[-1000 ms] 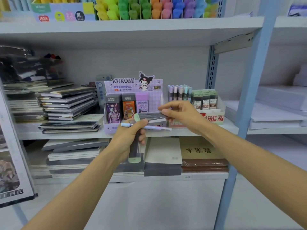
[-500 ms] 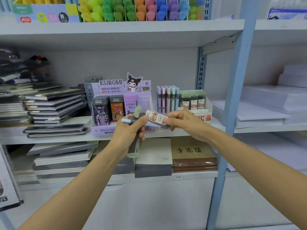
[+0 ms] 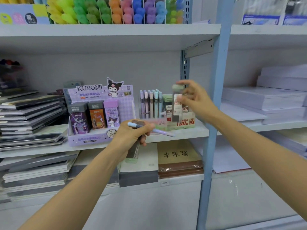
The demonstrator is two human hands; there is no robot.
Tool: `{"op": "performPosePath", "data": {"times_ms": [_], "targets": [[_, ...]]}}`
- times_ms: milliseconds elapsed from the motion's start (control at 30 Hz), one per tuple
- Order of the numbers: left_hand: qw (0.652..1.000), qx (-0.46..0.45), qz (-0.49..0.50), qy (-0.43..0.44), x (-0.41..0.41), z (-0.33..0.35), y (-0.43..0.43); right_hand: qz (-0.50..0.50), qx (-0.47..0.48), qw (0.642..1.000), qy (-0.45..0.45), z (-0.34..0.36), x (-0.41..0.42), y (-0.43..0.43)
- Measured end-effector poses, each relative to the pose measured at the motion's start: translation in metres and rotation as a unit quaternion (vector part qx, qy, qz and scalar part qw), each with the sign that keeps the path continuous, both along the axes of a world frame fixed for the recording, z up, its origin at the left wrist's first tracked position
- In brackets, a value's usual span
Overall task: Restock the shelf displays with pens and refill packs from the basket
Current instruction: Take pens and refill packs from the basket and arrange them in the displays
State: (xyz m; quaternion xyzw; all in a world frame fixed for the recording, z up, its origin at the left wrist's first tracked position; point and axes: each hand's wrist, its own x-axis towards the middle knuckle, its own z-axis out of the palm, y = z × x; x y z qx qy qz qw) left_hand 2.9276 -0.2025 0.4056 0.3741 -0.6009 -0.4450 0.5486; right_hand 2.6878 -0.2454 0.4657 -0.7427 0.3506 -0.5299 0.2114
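Head view, left to right. Notebook stacks lie flat on the mid shelf, not part of this. Kuromi display box has three lead cases upright at the front, with a gap to their right.

Left hand is fisted round a lilac pen, which lies roughly horizontal with one end poking right. The same fist holds spare packs, dark with a green cap, hanging below it; count unclear.

Just up and right of that fist is the pen display, pastel pens standing upright. Beside it is the refill display, green-capped packs upright in a row.

Right hand pinches one refill pack between thumb and fingertips. Long axis vertical, green cap up, motion-blurred.

Key relation: that pack hangs directly in front of the refill display, lower end near the tray's front lip. My read is a short push back and down into the row, and the right hand is the nearer one. The pen would need turning upright before slotting.

Basket not in frame. Risk: tipping the standing packs on insertion.
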Motion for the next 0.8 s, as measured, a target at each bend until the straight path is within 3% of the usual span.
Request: {"op": "performPosePath", "data": {"times_ms": [100, 400, 600, 800], "targets": [[0.999, 0.025, 0.002, 0.029, -0.003, 0.002, -0.006, -0.052, -0.042, 0.996, -0.06, 0.015, -0.017, -0.021], [0.996, 0.056, -0.054, 0.034, -0.003, 0.001, -0.012, -0.082, -0.055, 0.994, 0.051, 0.006, -0.014, -0.053], [0.994, 0.039, -0.098, 0.014, -0.002, -0.001, -0.007, -0.105, -0.052, 0.992, 0.041, 0.004, -0.022, -0.06], [0.998, 0.021, -0.056, 0.033, -0.004, 0.002, -0.001, -0.156, -0.063, 0.983, 0.075, 0.001, -0.017, -0.065]]}}
